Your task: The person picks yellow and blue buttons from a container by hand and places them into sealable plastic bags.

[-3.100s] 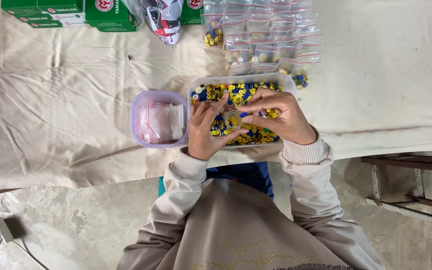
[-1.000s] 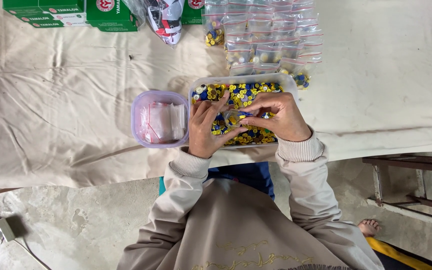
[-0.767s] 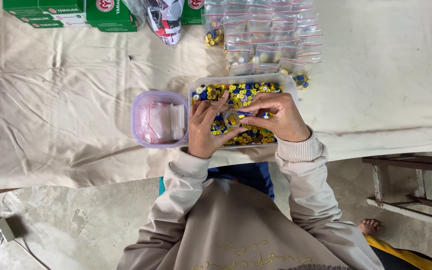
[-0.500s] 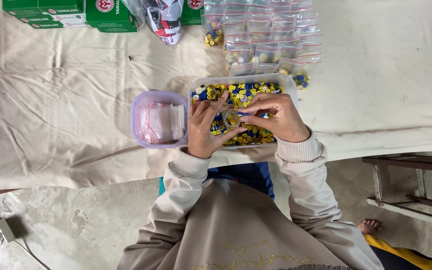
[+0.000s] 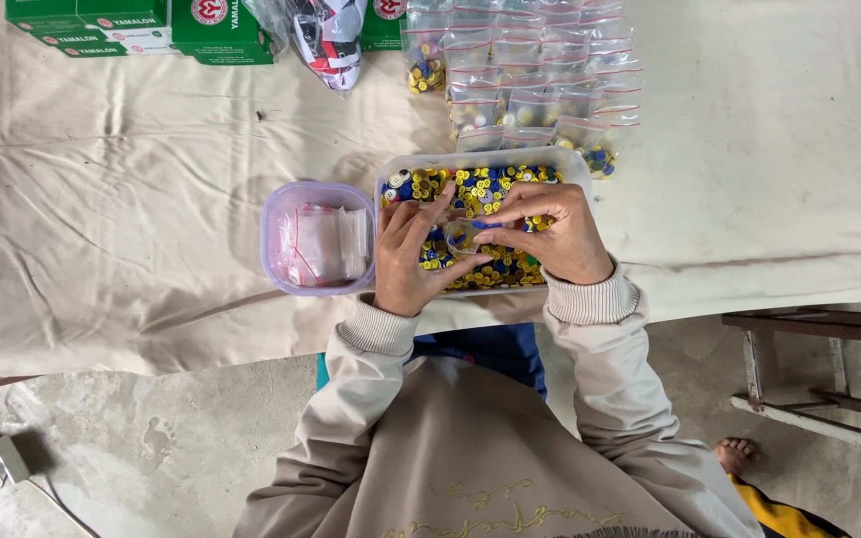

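You are filling a small clear bag (image 5: 462,237) with buttons over the tray.

Your left hand (image 5: 409,254) and right hand (image 5: 550,234) are both pinching that bag between closed fingers, above the clear tray (image 5: 575,164) of yellow and blue buttons (image 5: 470,189). Filled bags (image 5: 520,85) are lying at 12 o'clock; many buttons are remaining, and empty bags are waiting in the purple tub (image 5: 276,214) at 9 o'clock.

Table cover (image 5: 132,199): matt cream cloth, creased
Tray (image 5: 578,164): translucent white plastic, smooth
Small pieces (image 5: 480,189): glossy plastic, yellow, blue and white
Tub (image 5: 276,214): pale violet plastic, faint sheen
Small bags (image 5: 535,80): clear, shiny plastic film
Boxes (image 5: 142,25): green printed cardboard
Sleeves (image 5: 590,299): beige ribbed knit
Floor (image 5: 122,448): rough grey concrete
Stool (image 5: 809,329): worn wood
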